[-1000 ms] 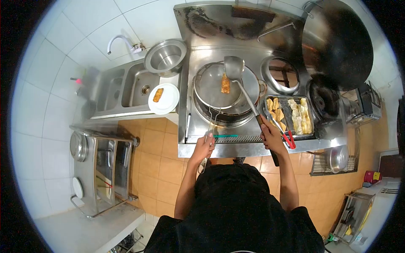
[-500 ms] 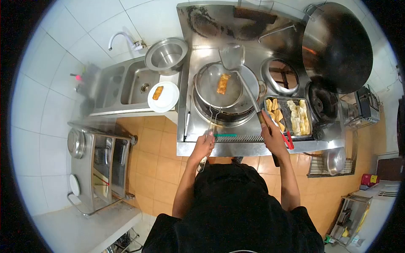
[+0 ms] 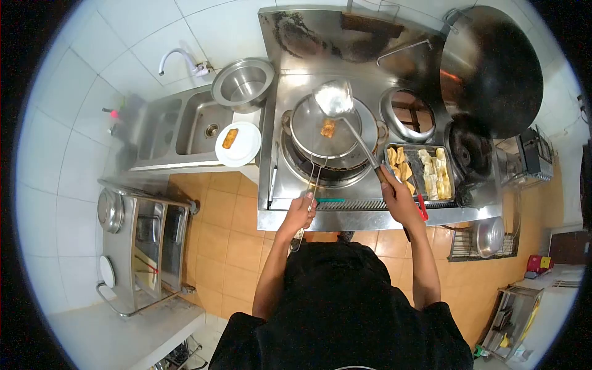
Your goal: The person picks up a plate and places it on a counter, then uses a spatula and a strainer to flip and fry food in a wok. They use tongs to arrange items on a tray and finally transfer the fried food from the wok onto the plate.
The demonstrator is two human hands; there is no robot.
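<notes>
My left hand (image 3: 299, 214) is closed around the wire handle of a round strainer (image 3: 308, 132), which sits over the wok (image 3: 370, 126) on the burner. One browned fried roll (image 3: 328, 128) lies in the strainer. Gripped in my right hand (image 3: 398, 200) is the long handle of a wok spatula (image 3: 333, 98); its shiny blade is just beyond the roll and overlaps the strainer's far side in this view. Close by my right hand, red-handled tongs (image 3: 422, 208) rest at the near side of a metal tray (image 3: 414, 166) with folded, pale and yellowish pieces.
On the left, a white plate (image 3: 250, 154) carries another browned roll (image 3: 230, 138). Behind it stand a steel pot (image 3: 243, 85) and the sink (image 3: 203, 123). A large black wok (image 3: 493, 74) leans at the back right. A green-handled tool (image 3: 330, 200) lies along the stove's front grate.
The spatula blade has tipped and come slightly nearer the roll, catching bright light. The strainer has shifted a little right and the roll looks shorter. My left hand has moved slightly with it.
</notes>
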